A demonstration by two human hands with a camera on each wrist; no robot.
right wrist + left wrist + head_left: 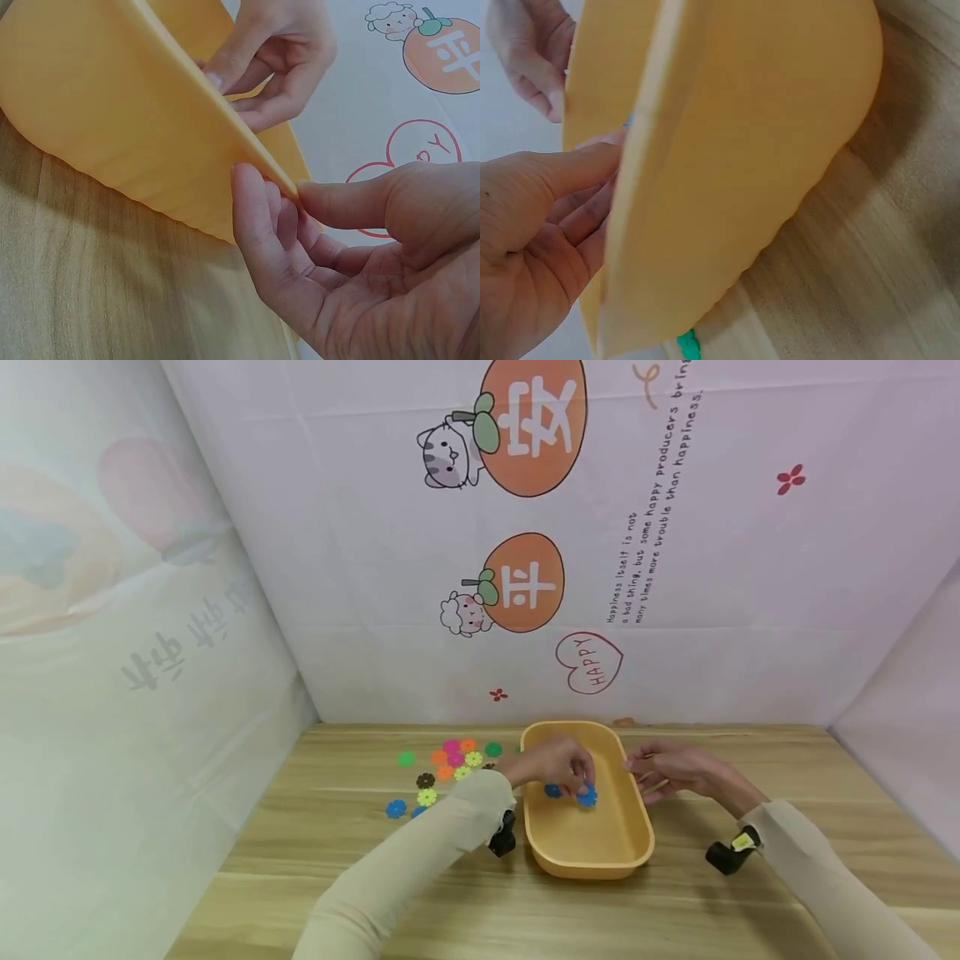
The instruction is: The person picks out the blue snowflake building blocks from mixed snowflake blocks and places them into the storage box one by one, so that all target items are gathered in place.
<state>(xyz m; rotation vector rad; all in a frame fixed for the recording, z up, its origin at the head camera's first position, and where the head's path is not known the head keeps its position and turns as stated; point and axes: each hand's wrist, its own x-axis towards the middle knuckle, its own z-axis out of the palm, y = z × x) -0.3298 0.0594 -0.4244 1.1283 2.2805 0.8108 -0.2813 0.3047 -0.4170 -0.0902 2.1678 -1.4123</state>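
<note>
Inside the yellow basin point(594, 865), in the head view, the left hand point(558, 760) is pointing its fingers downward, and their tips are pinching a blue flower-shaped piece point(588, 797). Just beside these fingers a second blue piece point(552, 791) is lying, partly covered by them. Farther out from the left fingers, beyond the rim, many small pieces point(427, 797) of several colours are lying on the wooden table point(420, 914); the left sleeve point(397, 847) is hiding some of them, so I cannot count them. At the opposite rim, the right hand point(671, 768) is touching the basin, but its grip is too small to judge from above.

From the left wrist, the left thumb and fingers are bending together, while the basin's wall is hiding their tips. Only a thin blue bit is showing past them, blurred. Below these fingers, a green piece point(690, 345) is appearing under the basin, cut off by the lower edge.

From the right wrist, the right thumb and fingers are holding the rim narrowly between them. Above them, the left fingers are reaching behind the rim, and the blue pieces are staying out of sight. Behind the right thumb, a printed heart point(426, 150) is being partly covered.
</note>
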